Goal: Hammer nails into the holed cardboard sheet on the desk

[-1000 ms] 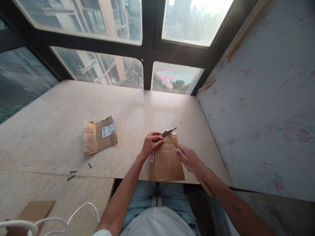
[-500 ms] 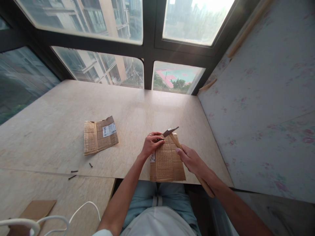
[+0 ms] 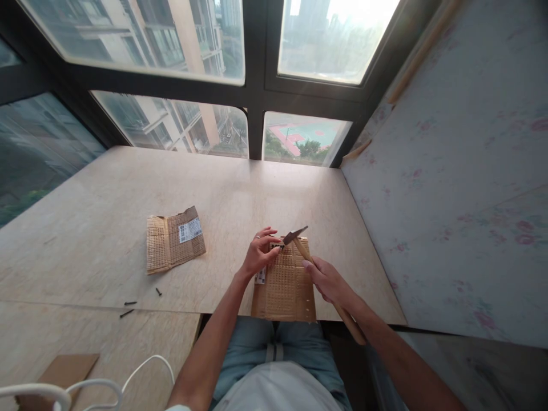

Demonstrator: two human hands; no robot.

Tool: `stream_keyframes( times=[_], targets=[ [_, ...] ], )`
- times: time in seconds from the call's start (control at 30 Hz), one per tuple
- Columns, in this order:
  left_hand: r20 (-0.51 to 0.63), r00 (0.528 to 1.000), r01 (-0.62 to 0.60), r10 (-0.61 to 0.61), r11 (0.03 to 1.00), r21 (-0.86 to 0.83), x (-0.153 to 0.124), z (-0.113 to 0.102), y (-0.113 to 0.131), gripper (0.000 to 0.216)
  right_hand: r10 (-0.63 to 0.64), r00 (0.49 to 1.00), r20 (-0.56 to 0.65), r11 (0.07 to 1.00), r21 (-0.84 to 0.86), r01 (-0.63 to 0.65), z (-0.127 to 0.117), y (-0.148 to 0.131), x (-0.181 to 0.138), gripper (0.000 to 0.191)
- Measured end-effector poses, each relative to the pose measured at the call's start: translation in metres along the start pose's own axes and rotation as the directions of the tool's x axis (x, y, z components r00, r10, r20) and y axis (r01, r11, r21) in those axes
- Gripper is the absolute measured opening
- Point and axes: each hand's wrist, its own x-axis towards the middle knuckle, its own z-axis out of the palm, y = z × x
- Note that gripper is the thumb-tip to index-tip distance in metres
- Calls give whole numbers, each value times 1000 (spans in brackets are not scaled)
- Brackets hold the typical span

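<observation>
White cable [image 3: 148, 361] loops through the lower left corner of the frame, beside and partly over a flat brown sheet [image 3: 71, 371]. Above it, left of centre, three dark screws [image 3: 129, 303] lie loose on the pale, marbled desk [image 3: 231, 197], two near its seam and one nearer a creased, corrugated cardboard piece [image 3: 173, 242] with a white printed label [image 3: 189, 230]. Just below the middle of the frame, the left hand [image 3: 257, 254] reaches in over the top left of a second corrugated cardboard piece [image 3: 283, 291], which lies flat and reaches the desk's near edge. Its fingers are extended and a little spread, thumb and forefinger close around a small dark patch at the cardboard's upper edge; whether they pinch something there is too small to tell. Just right of these fingertips sits the steel head [image 3: 293, 235] of a hammer [image 3: 302, 249], one end almost at them. Right of centre, the right hand [image 3: 324, 278] has its fingers wrapped firmly round the wooden handle, well up towards the head, the rest slanting down under the forearm to the lower right. Good work here, I judge, asks for short, light taps from this high grip, the hammer face meeting its target squarely, left fingertips low and clear of its path, and the cardboard pressed flat so that it cannot slide. Flowered wallpaper [image 3: 436, 194] fills the right side.
</observation>
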Motion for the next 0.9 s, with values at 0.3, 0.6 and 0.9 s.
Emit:
stream_keyframes(
  times=[0.3, 0.6, 0.9],
  targets=[
    [-280, 956, 29, 88, 921, 389, -35, -53, 10, 19, 61, 997, -41, 971, 232, -50, -4, 5, -13, 38],
    [-697, 713, 544, 69, 572, 614, -163, -160, -6, 20, 128, 974, -187, 906, 422, -38, 6, 34, -35, 44],
    [-727, 681, 725, -94, 229, 649, -222, -195, -5, 38, 223, 912, -345, 865, 501, -22, 12, 47, -46, 48]
  ],
)
